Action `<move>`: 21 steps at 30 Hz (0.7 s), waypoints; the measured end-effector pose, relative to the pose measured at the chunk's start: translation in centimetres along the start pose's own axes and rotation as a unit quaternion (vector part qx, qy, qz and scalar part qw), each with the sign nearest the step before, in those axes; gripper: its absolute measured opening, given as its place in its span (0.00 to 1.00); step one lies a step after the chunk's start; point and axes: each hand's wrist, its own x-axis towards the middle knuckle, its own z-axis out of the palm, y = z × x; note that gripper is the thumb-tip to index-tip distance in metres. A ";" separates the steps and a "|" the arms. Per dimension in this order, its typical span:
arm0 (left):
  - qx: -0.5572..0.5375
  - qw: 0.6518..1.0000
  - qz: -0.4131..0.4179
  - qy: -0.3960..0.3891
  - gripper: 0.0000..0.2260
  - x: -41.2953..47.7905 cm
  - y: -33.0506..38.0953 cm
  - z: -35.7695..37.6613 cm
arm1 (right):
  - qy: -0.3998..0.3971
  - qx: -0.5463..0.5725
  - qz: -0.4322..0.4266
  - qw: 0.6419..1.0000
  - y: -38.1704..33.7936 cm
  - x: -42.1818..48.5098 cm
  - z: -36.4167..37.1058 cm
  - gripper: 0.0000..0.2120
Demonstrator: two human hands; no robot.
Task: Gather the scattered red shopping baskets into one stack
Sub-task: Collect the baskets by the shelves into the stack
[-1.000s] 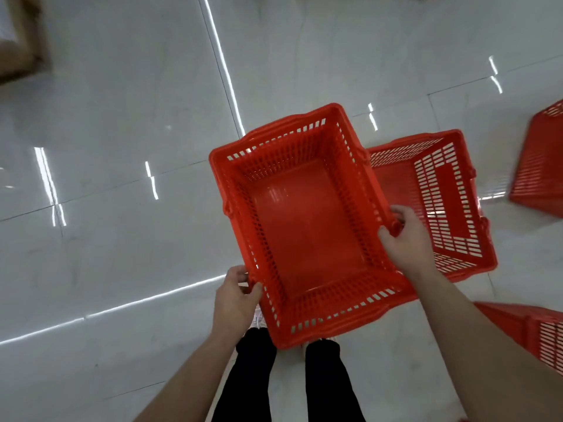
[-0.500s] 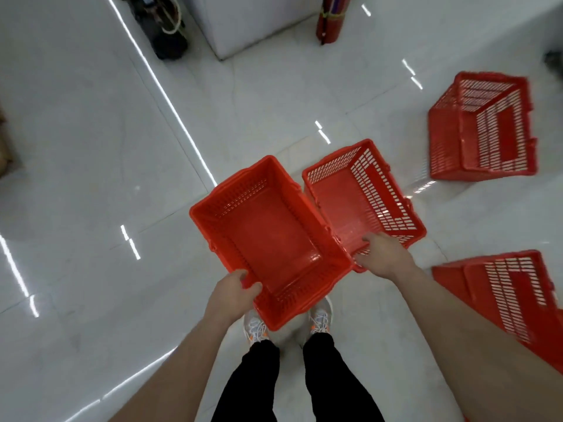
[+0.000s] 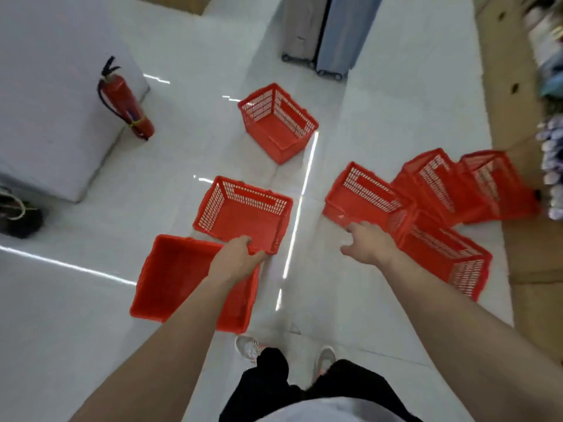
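Several red shopping baskets lie on the white tiled floor. The nearest basket [image 3: 179,278] sits upright under my left forearm. Just beyond it is a second basket [image 3: 243,213], and my left hand [image 3: 237,254] curls over its near rim. A third basket [image 3: 277,123] stands farther back. To the right, a basket [image 3: 362,193] lies tipped, with more tipped baskets [image 3: 438,181] [image 3: 493,184] [image 3: 447,257] clustered behind and beside it. My right hand [image 3: 368,242] hovers with fingers spread just in front of that cluster, holding nothing.
A red fire extinguisher [image 3: 125,102] leans against a white cabinet [image 3: 45,86] at the left. Wheeled suitcases [image 3: 320,32] stand at the back. Flattened cardboard [image 3: 518,102] covers the floor on the right. A dark bag [image 3: 18,214] sits at the far left.
The basket I held in both hands now rests on the floor. My right hand has let go and swung right. My left hand has shifted to the second basket's rim.
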 end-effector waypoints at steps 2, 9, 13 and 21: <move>0.037 0.998 0.037 -0.024 0.26 -0.9 4.2 1.0 | 0.017 0.037 0.032 0.999 4.6 -2.4 -0.8 0.30; 0.132 0.979 0.143 -0.064 0.30 -4.5 19.9 7.4 | 0.035 0.157 0.145 0.976 22.4 -9.5 1.8 0.27; 0.179 0.965 0.182 -0.069 0.27 -8.1 28.6 13.0 | 0.034 0.191 0.190 0.962 33.1 -14.5 4.5 0.29; 0.237 0.928 0.269 -0.105 0.23 -10.4 42.7 24.7 | 0.081 0.297 0.276 0.910 50.3 -23.5 7.7 0.28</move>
